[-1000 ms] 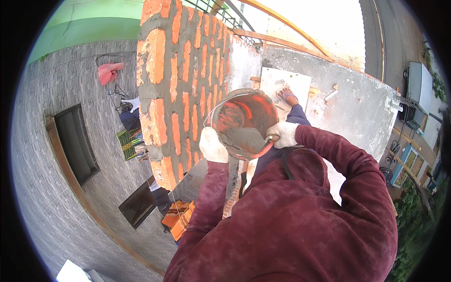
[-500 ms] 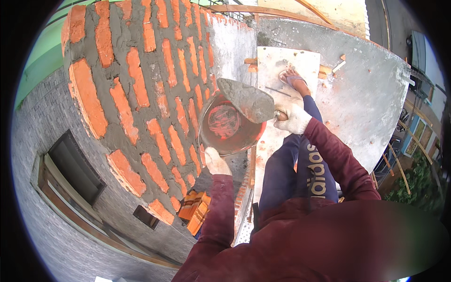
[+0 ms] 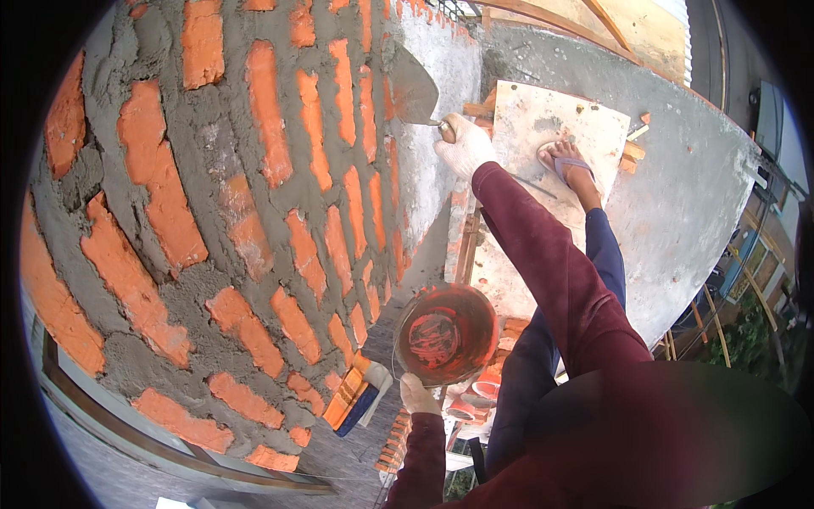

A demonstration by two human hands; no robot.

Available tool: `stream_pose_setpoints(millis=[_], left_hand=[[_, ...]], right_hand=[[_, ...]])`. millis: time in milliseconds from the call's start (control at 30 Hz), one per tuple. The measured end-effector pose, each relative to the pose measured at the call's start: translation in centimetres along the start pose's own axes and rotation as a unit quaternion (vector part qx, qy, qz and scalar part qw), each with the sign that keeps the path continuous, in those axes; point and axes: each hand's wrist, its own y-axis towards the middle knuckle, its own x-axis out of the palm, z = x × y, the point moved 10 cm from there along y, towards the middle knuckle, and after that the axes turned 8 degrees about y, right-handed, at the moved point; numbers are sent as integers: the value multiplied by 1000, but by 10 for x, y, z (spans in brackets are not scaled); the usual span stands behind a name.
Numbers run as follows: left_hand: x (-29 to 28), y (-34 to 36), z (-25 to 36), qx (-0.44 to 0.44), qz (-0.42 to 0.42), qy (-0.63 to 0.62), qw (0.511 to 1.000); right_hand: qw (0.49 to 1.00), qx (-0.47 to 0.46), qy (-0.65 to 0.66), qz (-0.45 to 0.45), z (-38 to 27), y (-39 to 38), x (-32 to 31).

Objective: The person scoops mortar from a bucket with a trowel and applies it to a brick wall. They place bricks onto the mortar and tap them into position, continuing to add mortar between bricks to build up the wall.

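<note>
A white-gloved right hand (image 3: 466,146), my right hand, is closed round the handle of a trowel (image 3: 413,92). The trowel's grey blade lies at the right part of the brick wall (image 3: 269,114), whose orange bricks are parted by thick grey mortar. Below, my left hand (image 3: 418,394), also gloved, grips the near rim of a round bucket (image 3: 476,331). The bucket is tilted, its inside showing reddish with grey mortar smears on the walls. I cannot see its outer underside.
My sandalled foot (image 3: 570,163) stands on a pale, stained board (image 3: 530,106) beside the wall. A grey concrete surface (image 3: 670,204) stretches to the right. Orange blocks (image 3: 346,399) lie lower down by the wall's foot, and wooden beams (image 3: 560,30) cross the top.
My right hand has swung the trowel up and left from over the bucket to the wall. The bucket in my left hand has moved lower and right. My view has shifted closer to the wall.
</note>
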Motion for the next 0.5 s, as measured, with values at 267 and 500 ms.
stream_pose_setpoints(millis=[267, 500], left_hand=[[-14, 24, -33, 56, -34, 25, 998], [10, 7, -27, 11, -76, -14, 997]], right_hand=[[994, 28, -105, 7, -63, -14, 40], [983, 10, -165, -76, -136, -36, 59]])
